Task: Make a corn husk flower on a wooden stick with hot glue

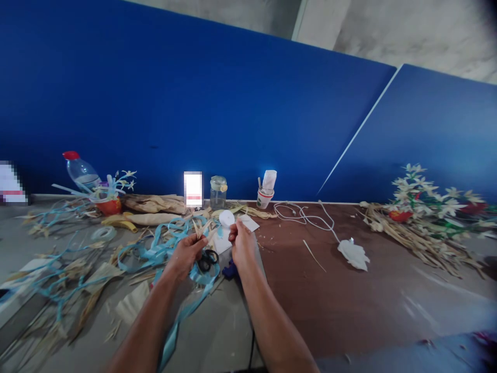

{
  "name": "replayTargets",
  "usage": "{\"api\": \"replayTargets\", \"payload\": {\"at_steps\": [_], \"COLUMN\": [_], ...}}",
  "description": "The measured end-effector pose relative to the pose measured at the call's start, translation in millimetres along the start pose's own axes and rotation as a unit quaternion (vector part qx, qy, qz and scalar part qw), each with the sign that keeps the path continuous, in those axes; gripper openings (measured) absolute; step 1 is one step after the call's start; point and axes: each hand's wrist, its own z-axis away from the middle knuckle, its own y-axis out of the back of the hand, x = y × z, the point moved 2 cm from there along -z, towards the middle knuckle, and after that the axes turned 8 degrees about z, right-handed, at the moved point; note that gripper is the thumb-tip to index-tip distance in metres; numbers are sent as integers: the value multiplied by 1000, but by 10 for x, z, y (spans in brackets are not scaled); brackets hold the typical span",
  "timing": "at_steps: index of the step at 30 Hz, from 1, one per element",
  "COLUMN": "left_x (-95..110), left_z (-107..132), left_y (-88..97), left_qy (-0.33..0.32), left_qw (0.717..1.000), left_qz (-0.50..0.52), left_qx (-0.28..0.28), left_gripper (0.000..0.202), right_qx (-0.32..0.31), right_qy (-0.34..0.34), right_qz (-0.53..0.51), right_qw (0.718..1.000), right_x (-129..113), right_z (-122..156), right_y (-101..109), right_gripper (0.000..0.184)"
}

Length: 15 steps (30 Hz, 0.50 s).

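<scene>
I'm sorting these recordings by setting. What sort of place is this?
Probably a craft workspace: tangled light-blue ribbon and black-handled scissors lie on the work surface among dried plant scraps, with white flowers farther right.

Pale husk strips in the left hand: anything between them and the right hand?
Nothing visible stands between the pale husk strips and the right hand; the white card and black handles seem to lie lower, on the table.

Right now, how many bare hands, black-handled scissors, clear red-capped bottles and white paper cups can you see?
Left bare hand and right bare hand: 2
Black-handled scissors: 1
Clear red-capped plastic bottle: 1
White red-rimmed paper cup: 1
Total: 5
</scene>
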Motion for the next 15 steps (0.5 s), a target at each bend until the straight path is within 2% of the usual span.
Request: {"api": "replayTargets", "payload": {"at_steps": [2,4,7,9,15], "left_x": [4,-3,-15,-20,-41], "left_z": [0,-6,-15,-16,-10], "left_y": [1,10,20,22,15], "left_qy": [-6,-6,-2,-4,-8], "left_qw": [1000,1000,1000,1000,999], "left_qz": [12,14,8,4,31], "left_qx": [7,12,7,-2,-2], "left_gripper": [34,36,34,33,33], "right_qx": [-35,-105,-201,-214,-180], "right_qy": [-41,-66,-62,-46,-8], "right_qz": [10,24,50,69,69], "right_qw": [999,992,976,973,981], "right_x": [-1,-7,-16,-12,-11], "right_z": [36,103,211,248,209], "right_y": [-24,-76,-154,-178,-164], "right_gripper": [33,27,17,14,14]}}
